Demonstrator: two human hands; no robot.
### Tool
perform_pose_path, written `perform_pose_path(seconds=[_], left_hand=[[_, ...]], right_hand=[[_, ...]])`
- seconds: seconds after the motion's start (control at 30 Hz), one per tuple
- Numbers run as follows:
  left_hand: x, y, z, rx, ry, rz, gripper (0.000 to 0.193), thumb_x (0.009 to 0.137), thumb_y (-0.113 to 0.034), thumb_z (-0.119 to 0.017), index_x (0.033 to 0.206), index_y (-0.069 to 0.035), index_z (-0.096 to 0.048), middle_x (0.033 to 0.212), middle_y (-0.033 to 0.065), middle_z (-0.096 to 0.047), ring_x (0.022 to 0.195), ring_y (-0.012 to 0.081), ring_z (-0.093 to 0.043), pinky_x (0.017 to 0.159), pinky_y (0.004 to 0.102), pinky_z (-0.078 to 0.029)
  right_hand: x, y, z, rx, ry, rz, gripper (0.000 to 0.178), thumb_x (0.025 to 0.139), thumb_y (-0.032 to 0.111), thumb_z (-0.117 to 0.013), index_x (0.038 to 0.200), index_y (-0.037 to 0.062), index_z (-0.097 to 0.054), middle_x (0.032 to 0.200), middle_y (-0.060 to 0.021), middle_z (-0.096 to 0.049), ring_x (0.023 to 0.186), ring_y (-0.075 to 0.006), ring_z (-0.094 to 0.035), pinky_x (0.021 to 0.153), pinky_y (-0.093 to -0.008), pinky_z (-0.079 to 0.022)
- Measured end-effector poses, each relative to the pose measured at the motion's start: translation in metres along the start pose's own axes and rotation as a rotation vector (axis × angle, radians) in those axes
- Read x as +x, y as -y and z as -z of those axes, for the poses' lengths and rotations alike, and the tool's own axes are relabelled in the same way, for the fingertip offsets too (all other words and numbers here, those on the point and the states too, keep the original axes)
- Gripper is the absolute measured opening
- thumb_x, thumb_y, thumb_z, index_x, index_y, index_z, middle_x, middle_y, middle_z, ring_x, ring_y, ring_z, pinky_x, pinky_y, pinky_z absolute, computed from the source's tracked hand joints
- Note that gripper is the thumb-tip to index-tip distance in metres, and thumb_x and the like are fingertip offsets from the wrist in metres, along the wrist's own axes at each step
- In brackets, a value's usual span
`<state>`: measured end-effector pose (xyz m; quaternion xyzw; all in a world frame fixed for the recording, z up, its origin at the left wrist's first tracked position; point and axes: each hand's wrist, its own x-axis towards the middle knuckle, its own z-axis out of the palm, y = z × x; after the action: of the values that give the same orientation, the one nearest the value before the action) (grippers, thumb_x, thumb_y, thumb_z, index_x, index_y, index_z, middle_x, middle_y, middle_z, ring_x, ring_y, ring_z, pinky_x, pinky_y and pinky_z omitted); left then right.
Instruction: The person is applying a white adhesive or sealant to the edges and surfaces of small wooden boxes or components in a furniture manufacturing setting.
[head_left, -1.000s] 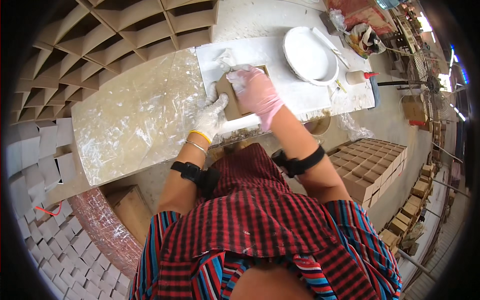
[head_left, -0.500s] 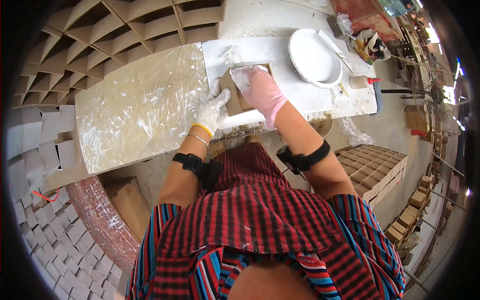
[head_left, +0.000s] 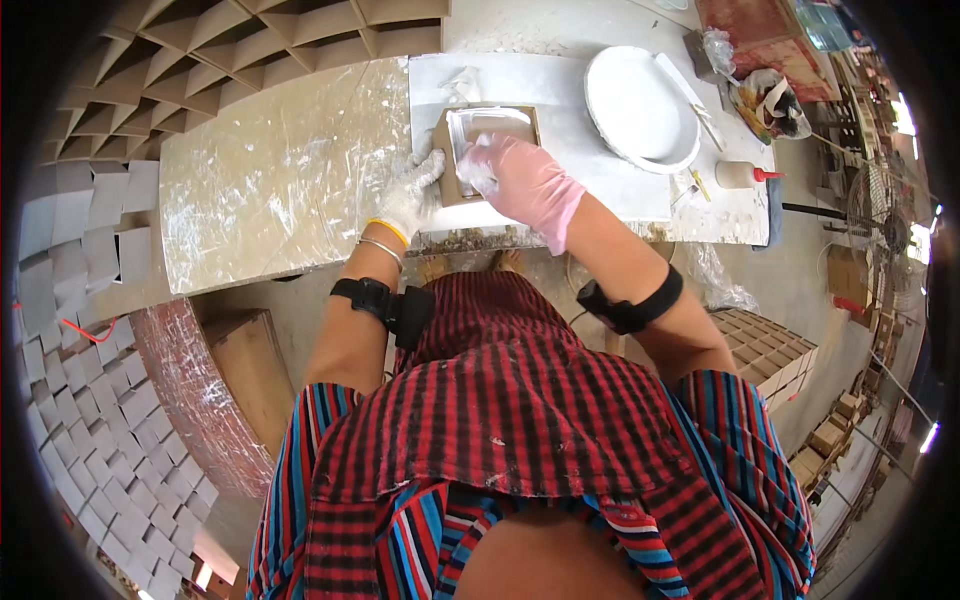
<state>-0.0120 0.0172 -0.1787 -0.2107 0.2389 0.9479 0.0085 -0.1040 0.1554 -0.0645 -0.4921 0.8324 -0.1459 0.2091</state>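
Note:
A small open-topped brown box (head_left: pixel 449 178) stands on a white sheet (head_left: pixel 562 90) on the worktable. Wet-looking white stuff coats its inner far side. My left hand (head_left: pixel 410 192), in a white knit glove with a yellow cuff, grips the box's left wall. Over the box's near right part is my right hand (head_left: pixel 525 188), in a pink glove whose fingertips are smeared white. Its fingers are curled together at the opening; whether they pinch anything is hidden. To the right sits a round white basin (head_left: pixel 596 100) holding white paste, with a pale flat stick (head_left: pixel 682 82) across its rim.
A bottle with a red tip (head_left: pixel 735 175) lies right of the basin. Brown compartment boxes (head_left: pixel 290 45) fill the table's far left. Stacked grey-white boxes (head_left: pixel 130 430) stand at left. A gridded carton stack (head_left: pixel 775 355) and a fan (head_left: pixel 870 210) are at right.
My right hand has shifted toward the box's near side, uncovering its white-coated far inside. My left hand has moved slightly down and left along the box's wall.

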Motion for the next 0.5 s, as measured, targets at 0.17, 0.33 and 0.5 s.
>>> perform_pose_path(seconds=[0.17, 0.33, 0.5], left_hand=[[0.003, 0.005, 0.007, 0.054, 0.001, -0.041, 0.052, 0.085, -0.016, -0.049, 0.131, -0.013, -0.025, 0.123, 0.0086, -0.042, 0.105, 0.0228, -0.047, 0.088, 0.0372, -0.043], [0.007, 0.009, 0.011, 0.045, -0.038, -0.099, 0.052, 0.084, -0.009, -0.050, 0.130, -0.008, -0.027, 0.120, 0.0061, -0.043, 0.107, 0.0184, -0.044, 0.092, 0.0330, -0.036], [0.007, 0.011, 0.012, 0.086, -0.091, -0.125, 0.053, 0.083, -0.008, -0.052, 0.130, -0.007, -0.028, 0.123, 0.0063, -0.041, 0.110, 0.0177, -0.041, 0.093, 0.0313, -0.035]], right_hand=[[-0.010, -0.024, 0.003, -0.215, 0.043, 0.321, 0.034, 0.068, 0.001, -0.049, 0.100, 0.0108, -0.056, 0.101, -0.0163, -0.054, 0.089, -0.0306, -0.055, 0.074, -0.0384, -0.046], [-0.017, -0.047, 0.028, -0.403, 0.177, 0.341, 0.030, 0.069, 0.001, -0.047, 0.097, 0.0076, -0.057, 0.099, -0.0177, -0.055, 0.084, -0.0313, -0.057, 0.073, -0.0373, -0.046], [-0.008, -0.023, 0.023, -0.351, 0.283, 0.292, 0.028, 0.069, 0.000, -0.048, 0.095, 0.0015, -0.056, 0.095, -0.0190, -0.055, 0.085, -0.0330, -0.056, 0.074, -0.0384, -0.045]])
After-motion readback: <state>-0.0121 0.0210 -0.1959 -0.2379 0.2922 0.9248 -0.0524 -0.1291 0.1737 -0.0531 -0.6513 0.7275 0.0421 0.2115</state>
